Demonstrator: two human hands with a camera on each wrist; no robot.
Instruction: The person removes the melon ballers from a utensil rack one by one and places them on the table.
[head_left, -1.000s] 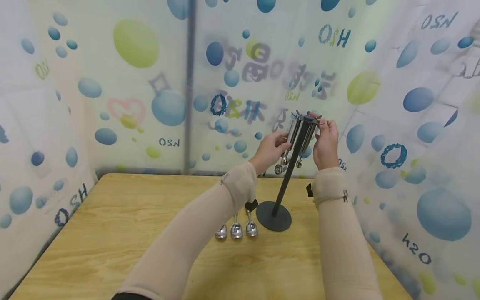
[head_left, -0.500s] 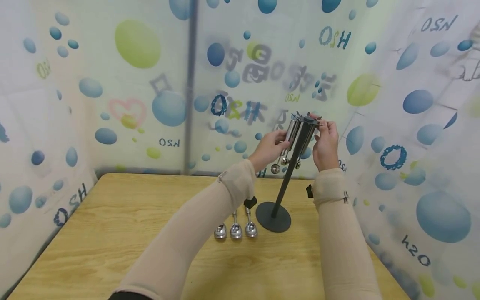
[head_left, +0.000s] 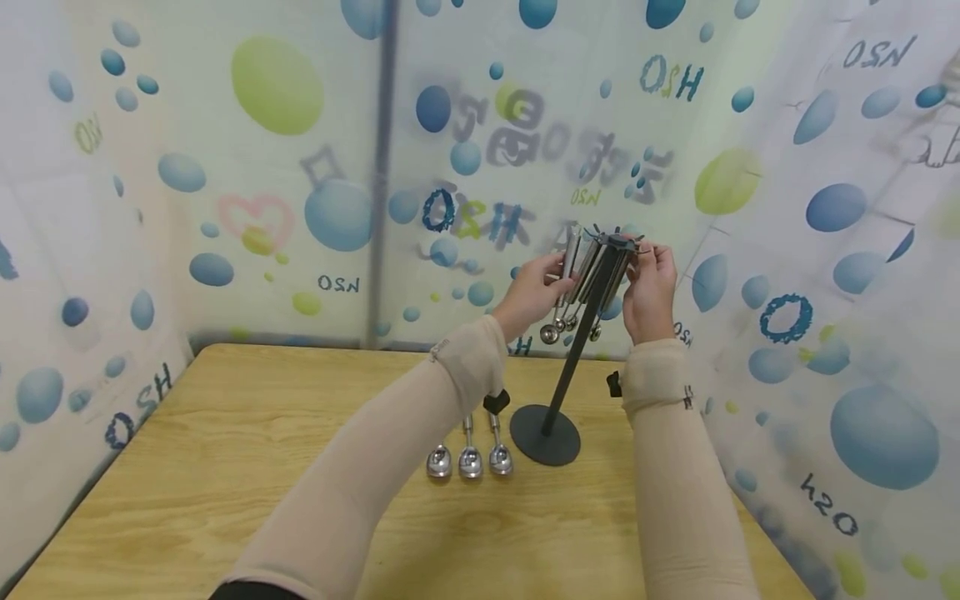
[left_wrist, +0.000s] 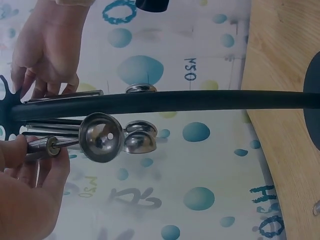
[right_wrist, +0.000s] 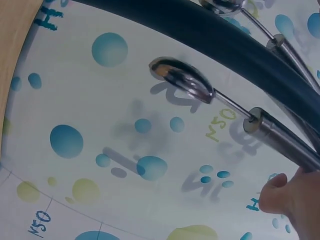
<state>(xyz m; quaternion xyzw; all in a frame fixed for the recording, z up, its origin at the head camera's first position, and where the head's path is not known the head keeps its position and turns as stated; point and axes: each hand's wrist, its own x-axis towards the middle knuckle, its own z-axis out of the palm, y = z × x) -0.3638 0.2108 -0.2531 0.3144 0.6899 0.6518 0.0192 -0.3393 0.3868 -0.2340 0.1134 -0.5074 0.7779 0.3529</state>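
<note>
My left hand [head_left: 531,292] pinches the thick cylindrical handle of a steel scoop [left_wrist: 99,142] between thumb and fingers. The scoop's round bowl hangs down, and its handle top stands just left of the hooked head of a dark utensil stand [head_left: 573,367]. Fingers of my right hand [head_left: 651,293] grip the right edge of that head. More scoops [left_wrist: 141,142] hang around the tilted-looking post; one hanging scoop [right_wrist: 185,80] is close to the right hand in the right wrist view, where only part of the hand shows.
Three steel scoops [head_left: 470,461] lie side by side on the wooden table [head_left: 300,467], their handles partly hidden by my left sleeve. The stand's round base [head_left: 545,435] rests to their right. A patterned curtain [head_left: 270,167] encloses the table at the back and sides.
My left hand has shifted slightly left with the scoop, and its handle has come away from the stand's hooks. My right hand keeps its place at the stand's head.
</note>
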